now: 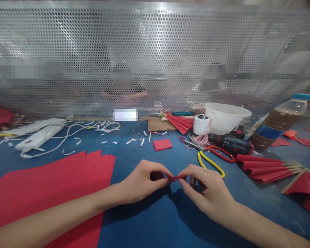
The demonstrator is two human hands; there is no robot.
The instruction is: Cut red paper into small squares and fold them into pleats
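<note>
My left hand pinches one end of a thin, small red strip between thumb and fingertips. The other end is pinched by my right hand. Between the two hands the strip shows a short crossing or knot. Whether it is paper or cord I cannot tell, and most of it is hidden by the fingers. Large red paper sheets lie stacked under and beside my left forearm. Just beyond my right hand rest yellow-handled scissors and a red-handled tool. A small red paper rectangle lies ahead of my hands.
A white power strip with cables is at the left. To the right stand a white bucket, a thread spool, a power drill, a tilted bottle and pleated red fans. A perforated metal screen closes the back.
</note>
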